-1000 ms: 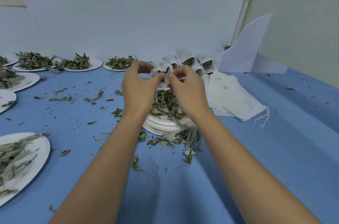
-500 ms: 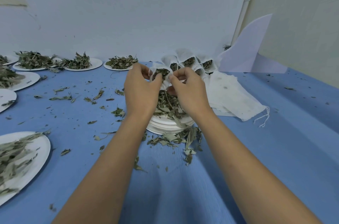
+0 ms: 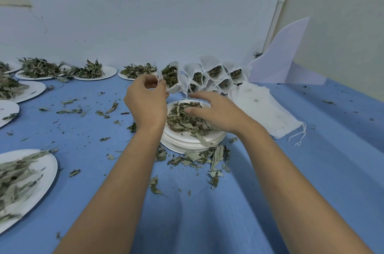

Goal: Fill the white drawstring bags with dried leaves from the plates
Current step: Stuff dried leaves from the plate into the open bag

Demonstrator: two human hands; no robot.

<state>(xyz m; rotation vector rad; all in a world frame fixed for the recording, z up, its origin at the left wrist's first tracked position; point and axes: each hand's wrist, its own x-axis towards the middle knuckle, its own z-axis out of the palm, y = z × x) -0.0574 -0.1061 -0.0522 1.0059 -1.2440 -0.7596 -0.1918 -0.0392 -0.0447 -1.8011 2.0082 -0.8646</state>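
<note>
Pinching the white drawstring bag (image 3: 174, 85) by its rim, the left hand (image 3: 145, 102) held it tilted over the plate stack (image 3: 187, 144). A slack pinch could've dumped leaves on the tabletop (image 3: 291, 191). The right hand (image 3: 216, 112) hovered with its fingers (image 3: 199, 95) spread and empty above the dried leaves (image 3: 182, 121). Filled bags (image 3: 216, 75) crowded just behind, toward the far edge, and looked easy to knock.

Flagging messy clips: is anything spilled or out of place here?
Yes. Dried leaves lie spilled on the blue tablecloth, clumped in front of the stack of plates, with loose bits scattered to its left. The bag in the left hand looks intact.
</note>
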